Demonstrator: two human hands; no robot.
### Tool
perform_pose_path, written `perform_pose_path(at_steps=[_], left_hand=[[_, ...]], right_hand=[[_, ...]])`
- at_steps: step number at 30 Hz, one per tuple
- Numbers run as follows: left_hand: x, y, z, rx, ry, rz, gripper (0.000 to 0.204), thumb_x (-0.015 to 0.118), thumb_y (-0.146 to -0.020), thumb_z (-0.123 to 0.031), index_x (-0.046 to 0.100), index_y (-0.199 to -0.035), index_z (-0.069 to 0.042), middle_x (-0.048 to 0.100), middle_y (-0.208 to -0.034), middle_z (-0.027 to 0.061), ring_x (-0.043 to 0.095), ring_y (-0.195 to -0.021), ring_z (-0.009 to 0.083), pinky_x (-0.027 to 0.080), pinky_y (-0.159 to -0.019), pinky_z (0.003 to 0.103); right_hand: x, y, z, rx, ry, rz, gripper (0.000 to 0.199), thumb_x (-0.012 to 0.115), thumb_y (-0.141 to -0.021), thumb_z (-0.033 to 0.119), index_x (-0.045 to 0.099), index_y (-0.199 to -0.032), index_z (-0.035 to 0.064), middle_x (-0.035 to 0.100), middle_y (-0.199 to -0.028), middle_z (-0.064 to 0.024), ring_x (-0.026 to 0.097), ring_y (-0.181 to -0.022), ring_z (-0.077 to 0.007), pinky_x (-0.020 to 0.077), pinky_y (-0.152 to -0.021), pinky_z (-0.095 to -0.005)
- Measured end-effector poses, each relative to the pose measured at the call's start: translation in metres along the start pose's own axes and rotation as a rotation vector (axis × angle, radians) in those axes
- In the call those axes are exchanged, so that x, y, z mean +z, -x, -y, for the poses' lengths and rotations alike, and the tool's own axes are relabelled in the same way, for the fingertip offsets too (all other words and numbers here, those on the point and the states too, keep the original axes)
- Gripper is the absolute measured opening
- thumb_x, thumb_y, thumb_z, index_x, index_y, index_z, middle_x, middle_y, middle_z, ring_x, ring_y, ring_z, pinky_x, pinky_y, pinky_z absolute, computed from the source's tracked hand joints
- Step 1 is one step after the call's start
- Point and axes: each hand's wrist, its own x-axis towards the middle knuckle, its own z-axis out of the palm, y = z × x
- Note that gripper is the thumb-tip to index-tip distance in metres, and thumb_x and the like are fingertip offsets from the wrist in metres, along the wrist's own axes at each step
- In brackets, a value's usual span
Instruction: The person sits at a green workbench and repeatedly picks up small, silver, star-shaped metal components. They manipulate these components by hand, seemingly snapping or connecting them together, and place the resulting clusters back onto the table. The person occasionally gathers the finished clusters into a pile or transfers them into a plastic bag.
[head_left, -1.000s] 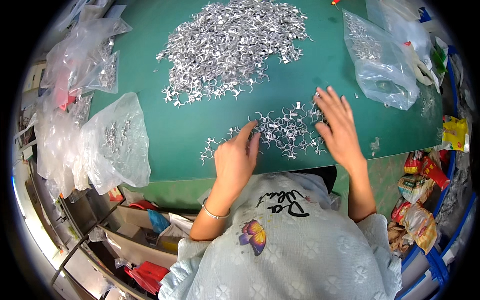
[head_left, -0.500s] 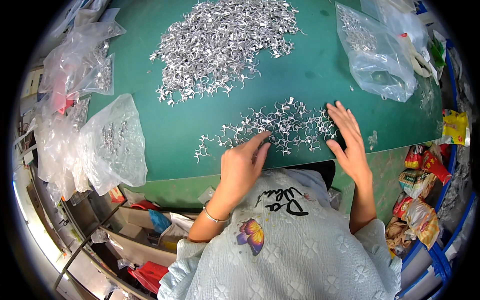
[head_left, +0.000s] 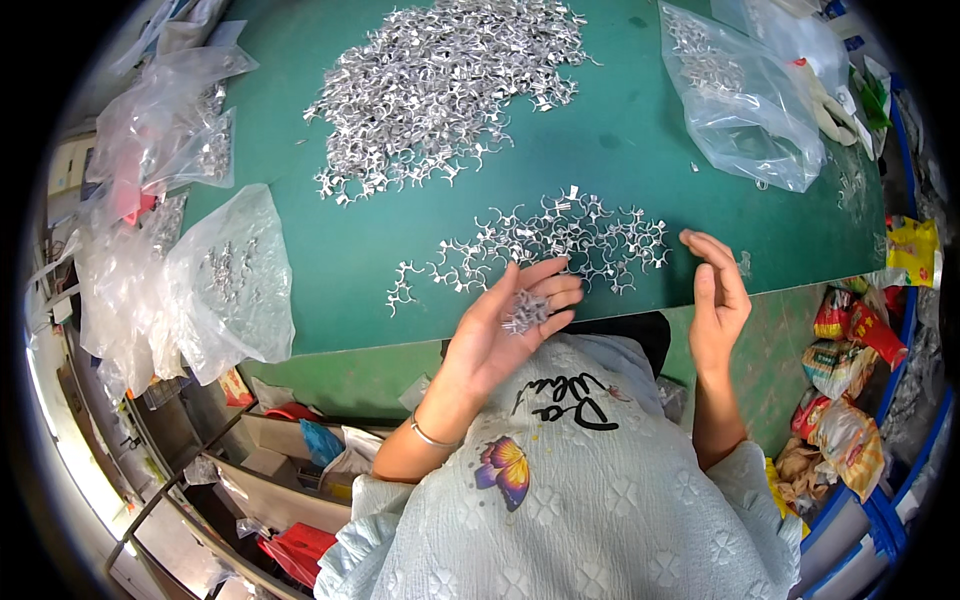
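Note:
In the palm of my left hand (head_left: 505, 330), turned up at the table's front edge, lies a cluster of small silvery metal clips (head_left: 526, 312). The fingers curve loosely around them. Just beyond is a spread group of the same curved clips (head_left: 560, 236), lying flat on the green table. My right hand (head_left: 720, 305) is raised at the right end of that group, fingers bent and apart from the thumb; nothing shows in it. Farther back sits a large heap of clips (head_left: 430, 95).
The green table (head_left: 600, 150) has its near edge at my waist. A clear bag with clips (head_left: 740, 110) lies at the back right, beside a glove (head_left: 830, 105). More clear bags (head_left: 230, 285) line the left edge. Snack packets (head_left: 845, 360) hang at right; drawers (head_left: 270, 470) stand below left.
My left hand has turned from palm-down over the spread clips to palm-up, with clips now showing in it. My right hand has drawn back toward me, its fingers more curled.

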Motion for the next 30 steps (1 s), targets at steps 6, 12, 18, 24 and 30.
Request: perform_pose_path(at_steps=[6, 12, 18, 24, 30], left_hand=[[0.021, -0.007, 0.014, 0.208, -0.017, 0.028, 0.053, 0.028, -0.104, -0.034, 0.045, -0.131, 0.008, 0.049, -0.135, 0.0220, 0.046, -0.128, 0.0317, 0.035, -0.109, 0.043], [0.039, -0.028, 0.033, 0.871, -0.616, -0.004, 0.048, 0.025, -0.105, -0.029, 0.052, -0.122, 0.007, 0.056, -0.125, 0.0225, 0.050, -0.124, 0.0304, 0.035, -0.106, 0.040], [0.044, -0.036, 0.038, 1.120, -1.002, 0.064, 0.041, 0.025, -0.104, -0.022, 0.042, -0.129, 0.006, 0.057, -0.123, 0.0228, 0.053, -0.121, 0.0307, 0.034, -0.107, 0.040], [0.053, -0.035, 0.039, 1.238, -0.931, 0.283, 0.036, 0.028, -0.104, -0.018, 0.036, -0.132, 0.002, 0.058, -0.117, 0.0251, 0.053, -0.118, 0.0354, 0.038, -0.103, 0.043], [0.049, -0.031, 0.035, 1.150, -0.646, 0.275, 0.035, 0.035, -0.101, -0.013, 0.041, -0.131, 0.004, 0.056, -0.118, 0.0211, 0.052, -0.118, 0.0315, 0.040, -0.102, 0.043]], right_hand=[[0.062, 0.011, 0.025, 0.162, -0.489, 0.095, 0.038, 0.038, -0.103, 0.022, 0.047, -0.129, -0.0040, 0.054, -0.128, -0.0160, 0.053, -0.116, -0.0225, 0.0401, -0.100, -0.0364], [0.112, 0.001, 0.048, 0.512, -1.024, 0.085, 0.046, 0.033, -0.104, 0.031, 0.039, -0.137, -0.0013, 0.046, -0.137, -0.0134, 0.046, -0.124, -0.0219, 0.0361, -0.106, -0.0350], [0.098, -0.008, 0.041, 0.826, -1.333, 0.077, 0.040, 0.034, -0.103, 0.033, 0.048, -0.127, 0.0035, 0.054, -0.125, -0.0101, 0.053, -0.116, -0.0244, 0.0448, -0.100, -0.0366], [0.085, -0.006, 0.030, 0.977, -1.488, 0.030, 0.025, 0.046, -0.098, 0.031, 0.058, -0.105, 0.0101, 0.061, -0.101, -0.0002, 0.060, -0.097, -0.0133, 0.0475, -0.088, -0.0298], [0.065, -0.013, 0.018, 0.910, -1.564, 0.034, 0.027, 0.045, -0.099, 0.027, 0.057, -0.099, 0.0031, 0.062, -0.093, -0.0076, 0.058, -0.088, -0.0179, 0.0487, -0.082, -0.0332]])
